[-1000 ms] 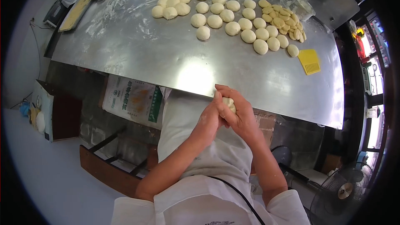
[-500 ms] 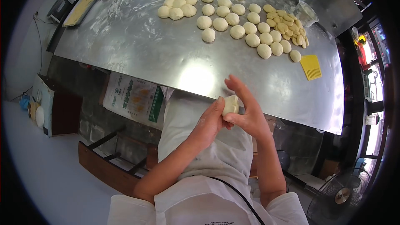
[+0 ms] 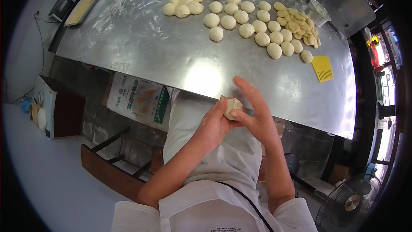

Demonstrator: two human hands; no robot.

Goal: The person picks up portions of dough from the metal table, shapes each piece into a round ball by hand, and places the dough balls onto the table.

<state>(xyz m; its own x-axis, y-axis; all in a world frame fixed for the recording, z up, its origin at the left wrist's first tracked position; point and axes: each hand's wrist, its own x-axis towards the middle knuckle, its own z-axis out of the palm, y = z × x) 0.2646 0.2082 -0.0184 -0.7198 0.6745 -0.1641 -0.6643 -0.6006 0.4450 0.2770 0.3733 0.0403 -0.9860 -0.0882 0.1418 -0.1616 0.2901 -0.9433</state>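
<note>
1. A second ago my two hands were folded closely around the piece of dough [image 3: 232, 104], with little of it showing; now more of its pale surface shows.
2. Half a second ago, the fingers of my right hand [image 3: 260, 123] were already spread away; since then, its thumb has come further across the front of the dough.
3. The dough has shifted slightly toward 9 o'clock in my view, and it looks blockier than it did.
4. It sits between my hands, by the near edge of the steel table [image 3: 141, 56].
5. Its long axis, as far as it shows, runs roughly from 12 to 6 o'clock, one end pointing to 12; my fingers hide the lower end.
6. My left hand [image 3: 213, 122] is curled round its 9 o'clock side, gripping it.
7. My right hand is well spread, index finger stretched toward 11, thumb on the dough; I can't tell whether its lower fingers touch.
8. From the dough, the loose balls [image 3: 246, 30] lie between 12 and 1 o'clock and the yellow scraper [image 3: 321, 65] at 2, arranged as before.
</note>
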